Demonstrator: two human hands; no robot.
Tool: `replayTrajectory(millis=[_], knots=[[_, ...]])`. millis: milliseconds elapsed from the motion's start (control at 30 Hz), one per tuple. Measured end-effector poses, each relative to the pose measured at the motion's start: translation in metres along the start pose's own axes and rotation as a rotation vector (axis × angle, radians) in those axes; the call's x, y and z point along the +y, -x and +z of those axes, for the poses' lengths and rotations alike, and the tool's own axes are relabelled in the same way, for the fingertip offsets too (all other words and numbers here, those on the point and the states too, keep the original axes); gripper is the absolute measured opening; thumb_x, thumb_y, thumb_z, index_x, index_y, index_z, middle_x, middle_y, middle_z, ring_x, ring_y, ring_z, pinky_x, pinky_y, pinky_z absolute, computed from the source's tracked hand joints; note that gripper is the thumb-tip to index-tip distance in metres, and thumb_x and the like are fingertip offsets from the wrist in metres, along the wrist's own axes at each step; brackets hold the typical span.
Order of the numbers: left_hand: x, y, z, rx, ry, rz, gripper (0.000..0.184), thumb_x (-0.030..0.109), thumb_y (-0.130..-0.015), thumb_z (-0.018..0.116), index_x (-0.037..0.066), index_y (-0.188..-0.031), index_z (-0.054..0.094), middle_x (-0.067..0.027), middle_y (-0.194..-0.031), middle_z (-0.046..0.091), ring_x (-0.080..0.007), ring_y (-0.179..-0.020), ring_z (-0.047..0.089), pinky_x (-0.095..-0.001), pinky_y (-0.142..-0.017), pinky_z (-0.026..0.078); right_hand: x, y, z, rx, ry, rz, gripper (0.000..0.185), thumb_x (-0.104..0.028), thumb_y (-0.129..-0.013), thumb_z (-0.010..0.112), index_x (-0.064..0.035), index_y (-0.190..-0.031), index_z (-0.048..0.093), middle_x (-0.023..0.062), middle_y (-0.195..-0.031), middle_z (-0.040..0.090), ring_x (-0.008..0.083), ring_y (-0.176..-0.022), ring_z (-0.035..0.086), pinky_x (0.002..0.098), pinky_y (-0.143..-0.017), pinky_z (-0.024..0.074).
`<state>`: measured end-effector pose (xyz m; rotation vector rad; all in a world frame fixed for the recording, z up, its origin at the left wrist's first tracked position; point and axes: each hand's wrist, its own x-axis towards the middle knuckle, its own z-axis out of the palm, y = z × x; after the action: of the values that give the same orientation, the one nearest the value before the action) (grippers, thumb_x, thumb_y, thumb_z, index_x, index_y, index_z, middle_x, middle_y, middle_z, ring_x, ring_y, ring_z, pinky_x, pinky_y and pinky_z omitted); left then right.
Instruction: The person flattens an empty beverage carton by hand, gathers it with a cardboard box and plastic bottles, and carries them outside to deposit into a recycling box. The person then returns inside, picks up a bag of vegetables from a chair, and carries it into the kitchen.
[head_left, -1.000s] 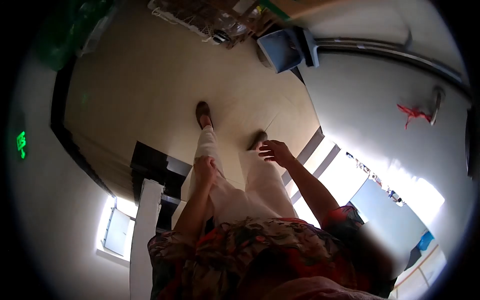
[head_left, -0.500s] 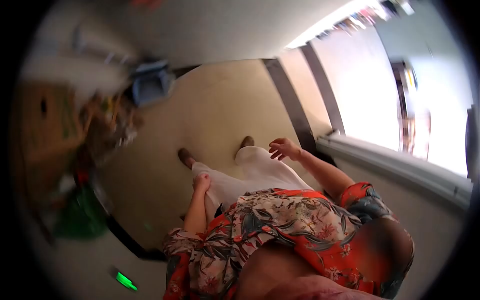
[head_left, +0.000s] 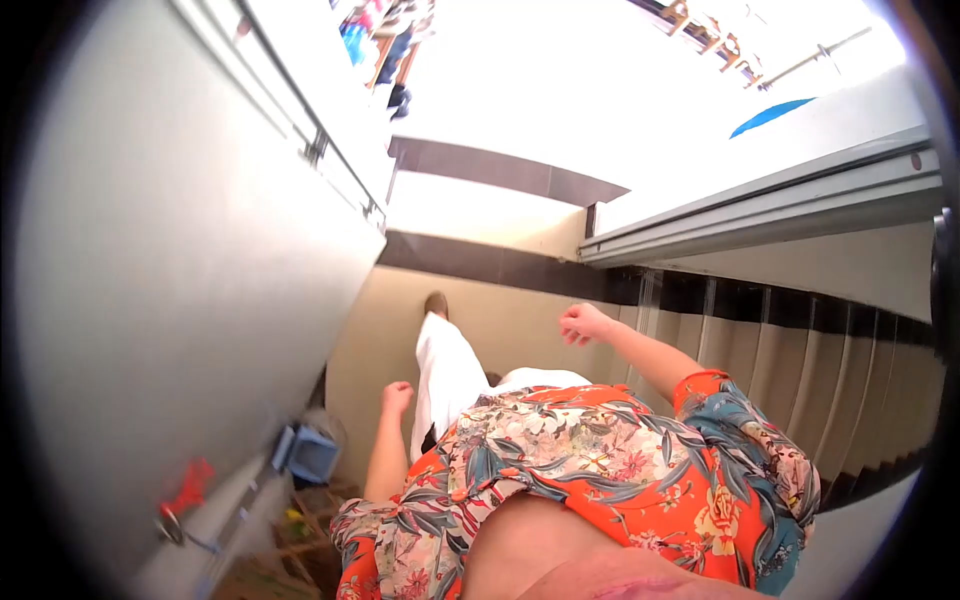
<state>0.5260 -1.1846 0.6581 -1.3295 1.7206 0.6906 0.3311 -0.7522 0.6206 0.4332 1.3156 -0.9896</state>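
Observation:
My left hand [head_left: 397,396] hangs beside the leg of my white trousers [head_left: 447,365]. Its fingers look curled in, and nothing shows in them. Held out in front of my body over the floor, my right hand [head_left: 585,325] is empty, with loosely bent fingers slightly apart. It touches nothing. A floral shirt [head_left: 600,440] covers my body, and one brown shoe [head_left: 436,303] is forward on the beige floor [head_left: 500,325].
A pale door panel [head_left: 190,250] stands at left, with a red object [head_left: 187,487] near its lower end. A blue container [head_left: 312,453] is below it. Ahead is a doorway with a dark sill [head_left: 480,255]; a metal frame rail [head_left: 760,205] runs along the right.
My view has turned toward the bright doorway, and I have stepped forward. My left hand has come off the trouser leg. The fingers of my right hand are more bent.

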Motion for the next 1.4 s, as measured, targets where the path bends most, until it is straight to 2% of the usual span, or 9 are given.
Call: replayTrajectory(millis=[167,300,467,533,667,800,1033,1333,1400], knots=[[-0.006,-0.004,-0.023,-0.037,0.092,-0.062,0.024,0.013,-0.070,0.057,0.003,-0.091,0.064,-0.0082,-0.074,0.063,-0.0167,-0.067,0.058,-0.0306,-0.058,0.046,0.025,0.010,-0.013,0.130,-0.069,0.082,0.022,-0.022,-0.083,0.052,-0.0045,-0.097,0.054,0.0062,-0.083,0.061,0.0155,-0.061,0.062,0.0268,-0.043,0.0461],[0.098,-0.024,-0.060,-0.022,0.163,0.438,0.025,0.014,-0.080,0.056,0.003,-0.101,0.061,-0.0021,-0.074,0.061,-0.0083,-0.058,0.051,-0.0244,-0.055,0.043,0.034,0.014,-0.011,0.168,-0.071,0.074,0.020,-0.020,-0.080,0.053,-0.0051,-0.092,0.057,0.0064,-0.080,0.061,0.0163,-0.061,0.063,0.0275,-0.042,0.0450],[0.298,0.097,-0.104,-0.010,0.273,1.005,0.024,0.010,-0.084,0.052,0.002,-0.106,0.058,-0.0041,-0.085,0.061,-0.0102,-0.075,0.056,-0.0247,-0.071,0.045,0.077,0.019,-0.002,0.070,0.033,0.166,0.020,-0.018,-0.076,0.053,-0.0044,-0.090,0.058,0.0066,-0.077,0.062,0.0191,-0.062,0.064,0.0289,-0.042,0.0458],[0.323,0.158,-0.104,-0.215,0.389,1.141,0.025,0.004,-0.084,0.049,0.003,-0.107,0.057,-0.0073,-0.092,0.061,-0.0132,-0.081,0.057,-0.0252,-0.072,0.046,0.080,0.024,0.003,0.068,0.120,0.155,0.017,-0.018,-0.078,0.052,-0.0052,-0.088,0.059,0.0063,-0.075,0.062,0.0180,-0.061,0.063,0.0288,-0.045,0.0466],[0.366,0.279,-0.110,-0.224,-0.051,1.573,0.025,0.002,-0.084,0.045,0.001,-0.106,0.056,-0.0119,-0.096,0.060,-0.0204,-0.087,0.058,-0.0260,-0.079,0.044,0.087,-0.024,-0.030,0.106,0.244,0.058,0.014,-0.019,-0.078,0.053,-0.0059,-0.078,0.058,0.0061,-0.068,0.060,0.0164,-0.054,0.060,0.0284,-0.039,0.0440],[0.394,0.339,-0.114,-0.409,0.033,1.941,0.013,0.009,-0.079,0.053,0.003,-0.084,0.063,-0.0151,-0.090,0.062,-0.0230,-0.078,0.060,-0.0303,-0.063,0.047,-0.002,-0.042,-0.066,0.221,0.059,-0.015,0.018,-0.021,-0.080,0.052,-0.0047,-0.084,0.058,0.0049,-0.071,0.059,0.0141,-0.056,0.060,0.0253,-0.039,0.0424],[0.428,0.351,-0.137,-0.498,-0.113,1.998,0.011,0.015,-0.077,0.057,0.009,-0.083,0.064,-0.0133,-0.088,0.062,-0.0224,-0.076,0.060,-0.0289,-0.060,0.045,-0.098,-0.050,-0.069,0.240,0.053,-0.165,0.021,-0.023,-0.079,0.054,-0.0046,-0.087,0.059,0.0034,-0.076,0.060,0.0123,-0.059,0.061,0.0244,-0.043,0.0445],[0.485,0.342,-0.201,-0.491,-0.367,1.845,0.010,0.021,-0.074,0.062,0.016,-0.081,0.066,-0.0110,-0.084,0.062,-0.0216,-0.073,0.059,-0.0271,-0.056,0.042,-0.039,-0.028,-0.075,0.268,-0.009,0.133,0.020,-0.022,-0.079,0.052,-0.0047,-0.088,0.059,0.0035,-0.073,0.060,0.0136,-0.060,0.062,0.0278,-0.043,0.0460],[0.495,0.328,-0.220,-0.529,-0.299,2.115,0.019,0.030,-0.077,0.058,0.015,-0.089,0.062,-0.0089,-0.085,0.060,-0.0235,-0.074,0.056,-0.0370,-0.060,0.041,-0.013,-0.014,-0.070,0.258,-0.014,0.165,0.017,-0.018,-0.077,0.052,-0.0034,-0.081,0.060,0.0054,-0.070,0.062,0.0152,-0.055,0.062,0.0280,-0.041,0.0464]])
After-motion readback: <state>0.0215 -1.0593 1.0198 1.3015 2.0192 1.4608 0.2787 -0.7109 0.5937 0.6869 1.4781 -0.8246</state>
